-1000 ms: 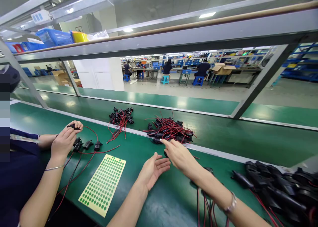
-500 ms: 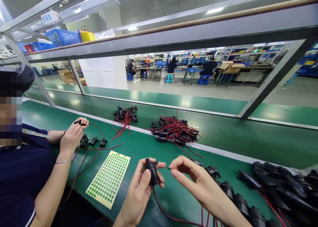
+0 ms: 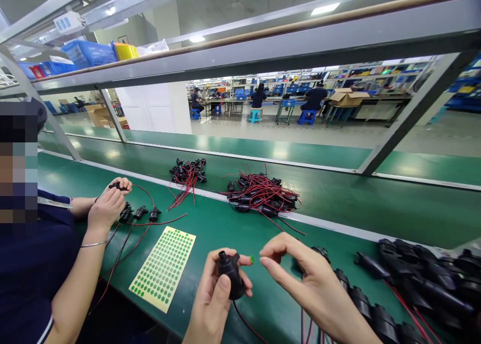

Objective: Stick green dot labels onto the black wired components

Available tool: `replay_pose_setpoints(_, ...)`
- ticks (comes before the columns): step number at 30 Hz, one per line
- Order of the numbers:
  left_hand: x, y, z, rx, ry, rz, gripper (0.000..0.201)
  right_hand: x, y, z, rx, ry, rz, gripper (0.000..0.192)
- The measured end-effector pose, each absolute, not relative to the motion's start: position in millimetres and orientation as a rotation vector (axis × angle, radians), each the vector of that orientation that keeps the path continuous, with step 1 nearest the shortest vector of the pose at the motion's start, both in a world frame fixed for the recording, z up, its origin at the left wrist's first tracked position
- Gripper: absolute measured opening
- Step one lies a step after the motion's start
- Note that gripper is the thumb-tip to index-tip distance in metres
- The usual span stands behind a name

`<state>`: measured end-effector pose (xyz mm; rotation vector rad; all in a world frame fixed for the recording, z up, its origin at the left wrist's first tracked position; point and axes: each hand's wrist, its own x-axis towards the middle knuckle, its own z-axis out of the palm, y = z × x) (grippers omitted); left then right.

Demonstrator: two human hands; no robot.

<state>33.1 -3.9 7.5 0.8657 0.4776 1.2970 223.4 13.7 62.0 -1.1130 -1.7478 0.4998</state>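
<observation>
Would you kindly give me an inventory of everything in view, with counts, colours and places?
Held part: one, black, left hand
Green sticker: one, green, left index fingertip
Sticker sheet: one, pale yellow with green dots, left of both hands
Wired piles: two, black and red, farther back
Right-hand heap: many parts, black, far right
Co-worker: one, navy top, left edge, holding a black part
Bench: one, green, beneath the parts
Baskets: several, blue, upper-left shelf
Cabinet: one, white, beyond the bench
Seated people: several, dark tops, background
Left hand: one, bare, centre, grip around the held part
Right hand: one, bare, right of centre
</observation>
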Motion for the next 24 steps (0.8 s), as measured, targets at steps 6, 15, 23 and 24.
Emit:
replay_pose_setpoints(6, 32.7, -4.2, -2.5, 0.984, 0.440, 1.271, 0.040, 224.8, 16.0, 67.9, -1.142, -1.759, 0.691, 0.015)
replay_pose_setpoints(15, 28.1, -8.7, -4.2, 1.240, 0.578, 1.273, 0.043, 229.9, 15.3, 70.8, -1.185, -1.755, 0.746, 0.022)
replay_pose_setpoints(23, 21.9, -17.0, -8.9, 1.343, 0.606, 1.188, 0.050, 221.8, 1.4, 77.3, -1.170, -1.832, 1.046, 0.021)
replay_pose_setpoints(24, 20.7, -16.5, -9.6, 1.315, 0.596, 1.158, 0.052, 220.7, 0.0, 77.2, -1.170, -1.838, 1.059, 0.021)
